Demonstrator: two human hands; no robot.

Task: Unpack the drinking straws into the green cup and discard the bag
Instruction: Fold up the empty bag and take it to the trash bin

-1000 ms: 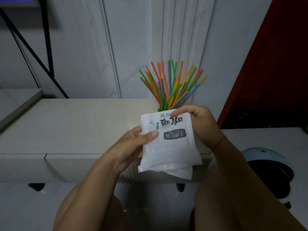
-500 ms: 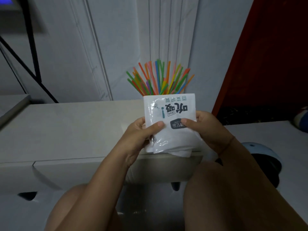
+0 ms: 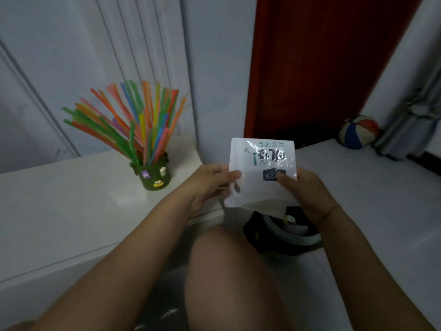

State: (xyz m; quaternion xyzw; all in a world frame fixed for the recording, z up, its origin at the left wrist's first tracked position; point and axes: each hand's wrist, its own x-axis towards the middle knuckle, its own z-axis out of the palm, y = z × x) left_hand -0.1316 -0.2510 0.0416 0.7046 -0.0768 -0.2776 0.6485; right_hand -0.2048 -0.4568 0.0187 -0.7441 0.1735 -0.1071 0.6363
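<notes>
The left hand (image 3: 210,185) is pinching the left edge of the bag (image 3: 262,174) between thumb and fingers, and the right hand (image 3: 307,192) is clamping the bag's right side the same way, thumb lying on the printed face. Together they are holding the bag upright in the air, print upside down, just above a bin (image 3: 286,237) that is sitting on the floor by the person's knee. The bag is looking flat, white and crinkly, with a loose flap hanging from its lower edge; no straws are showing inside it.

The discarding step seems to be in hand. To do it well, the hands should probably be lowering the bag right over the bin's opening before letting go, since such thin film is likely to drift or catch on the rim. Crumpling it first may help it drop cleanly.

Off to the left, well apart from the bag, the green cup (image 3: 152,174) is standing on the white surface (image 3: 71,211), and the coloured straws (image 3: 133,120) are fanning out of it.
</notes>
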